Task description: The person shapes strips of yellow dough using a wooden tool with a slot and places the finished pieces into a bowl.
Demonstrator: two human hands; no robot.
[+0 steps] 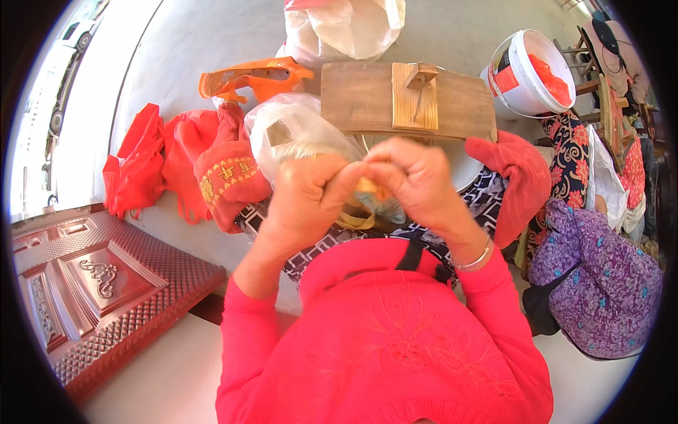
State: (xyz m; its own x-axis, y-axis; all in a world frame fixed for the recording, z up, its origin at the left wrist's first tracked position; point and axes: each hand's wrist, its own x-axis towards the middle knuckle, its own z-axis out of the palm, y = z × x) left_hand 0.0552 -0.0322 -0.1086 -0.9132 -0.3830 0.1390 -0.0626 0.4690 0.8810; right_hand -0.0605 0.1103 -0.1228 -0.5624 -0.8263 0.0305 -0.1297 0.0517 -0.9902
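My left hand [311,191] and my right hand [409,177] meet over my lap with thumbs and fingers pinched close together, gripping a small yellow-orange item [372,186] that is mostly hidden between them. Just beyond them sit a translucent plastic bag [279,124] and a wooden board [357,95] with a small upright block fixed to a lighter plank. Part of a pale round basin [472,166] shows behind my right hand, on dark patterned cloth [286,254].
Red bags [134,162], an orange bag [247,78] and red cloths [229,184] lie leftward; a maroon door [106,297] is lower left. A white bag [342,28] stands behind. A white bucket [519,78], another red cloth [515,177] and a purple floral bundle [593,283] are rightward.
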